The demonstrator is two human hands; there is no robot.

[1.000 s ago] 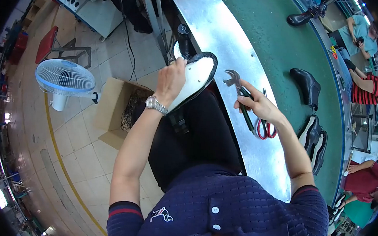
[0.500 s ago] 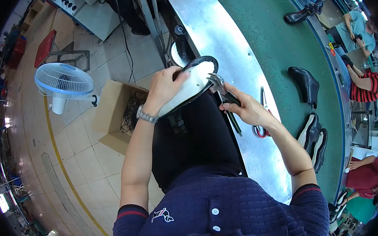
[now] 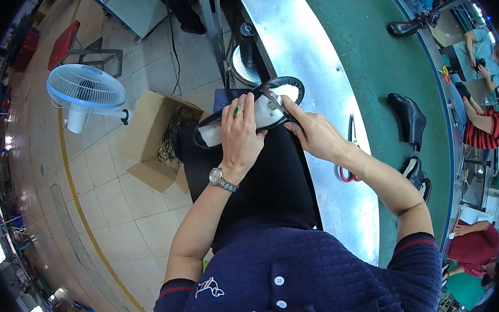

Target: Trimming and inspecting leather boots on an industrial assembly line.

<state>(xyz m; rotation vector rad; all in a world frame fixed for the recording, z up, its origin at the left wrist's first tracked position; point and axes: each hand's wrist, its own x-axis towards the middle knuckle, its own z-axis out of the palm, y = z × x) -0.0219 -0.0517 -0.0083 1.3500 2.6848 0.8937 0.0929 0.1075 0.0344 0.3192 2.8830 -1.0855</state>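
An upturned black shoe [image 3: 209,134] with a white underside lies across my dark-trousered lap, tilted up to the right. My left hand [image 3: 241,133] is closed over its middle, fingers pressed on the white bottom; a green-stoned ring and a wristwatch show on it. The fingers of my right hand [image 3: 320,135] are wrapped round metal pincers [image 3: 273,101], whose head rests on the white underside near the rounded far end. My palm hides most of the pincers' handles. Beside that hand, red-handled scissors [image 3: 349,174] lie on the metal bench top.
The shiny metal bench edge [image 3: 305,49] runs along my right, bordering a green work surface [image 3: 351,52]. A black boot [image 3: 408,118] and other footwear stand on it. At my left are a cardboard box [image 3: 146,130] with dark stringy scraps, a fan [image 3: 85,87] and a red-seated stool [image 3: 65,44]. Co-workers sit across.
My left hand has shifted from the shoe's side onto its middle, and the shoe has turned flatter. The pincers' head now presses on the underside. My view has shifted slightly.
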